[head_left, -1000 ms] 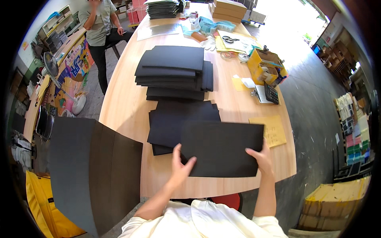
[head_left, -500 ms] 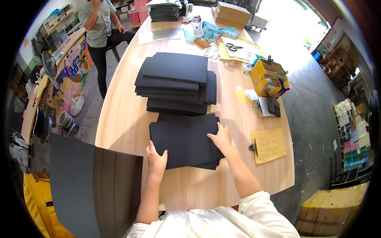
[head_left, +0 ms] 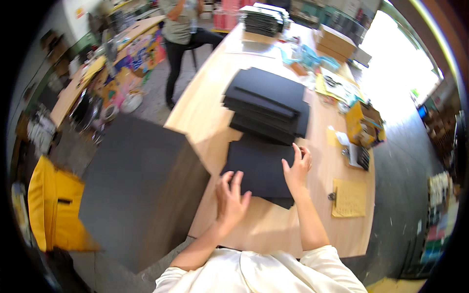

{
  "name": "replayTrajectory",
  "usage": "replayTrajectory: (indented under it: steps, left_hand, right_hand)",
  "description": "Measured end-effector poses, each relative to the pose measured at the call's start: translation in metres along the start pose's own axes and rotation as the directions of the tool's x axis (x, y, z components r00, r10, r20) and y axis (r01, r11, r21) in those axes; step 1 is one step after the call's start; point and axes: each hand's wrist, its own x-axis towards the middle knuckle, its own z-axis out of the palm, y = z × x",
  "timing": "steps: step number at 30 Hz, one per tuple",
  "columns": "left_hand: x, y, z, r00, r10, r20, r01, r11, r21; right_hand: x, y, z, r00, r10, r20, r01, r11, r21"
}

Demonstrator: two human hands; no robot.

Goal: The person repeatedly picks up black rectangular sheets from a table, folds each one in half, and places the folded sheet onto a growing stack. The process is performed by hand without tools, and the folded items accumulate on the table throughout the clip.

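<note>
In front of me on the wooden table [head_left: 254,227] lies a low pile of black sheets [head_left: 261,168], their edges slightly out of line. My left hand [head_left: 230,201] hovers at the pile's near left corner, fingers spread, holding nothing. At its right edge is my right hand [head_left: 297,168], fingers apart; whether its fingertips touch the sheets I cannot tell. Just behind stands a taller stack of black sheets [head_left: 268,93], its layers unevenly turned. To my left rises a big stack of large black boards [head_left: 139,180], smeared by motion.
Along the right side are a yellow box of tools [head_left: 359,122], a calculator [head_left: 363,158] and a brown clipboard note [head_left: 349,198]. Scissors [head_left: 332,81] and cardboard boxes [head_left: 336,41] sit farther back. A yellow bag [head_left: 49,205] is at far left. Another person [head_left: 178,36] sits beyond the table.
Both hands have let go of the pile's edges and opened. My view has swung left, so the table sits farther right and the large boards fill more of the left side.
</note>
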Motion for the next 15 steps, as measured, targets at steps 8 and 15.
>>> replayTrajectory:
  steps: [8, 15]
  left_hand:
    - [-0.095, 0.036, -0.176, 0.711, 0.576, -0.403, -0.614, 0.788, 0.042]
    - [-0.154, 0.005, -0.23, 0.516, 0.304, -0.801, -0.209, 0.951, 0.226]
  right_hand:
    - [-0.011, -0.245, -0.119, 0.5, -0.834, -0.234, 0.657, 0.189, 0.73]
    - [-0.058, -0.356, -0.131, -0.111, -0.964, -0.241, 0.457, -0.265, 0.849]
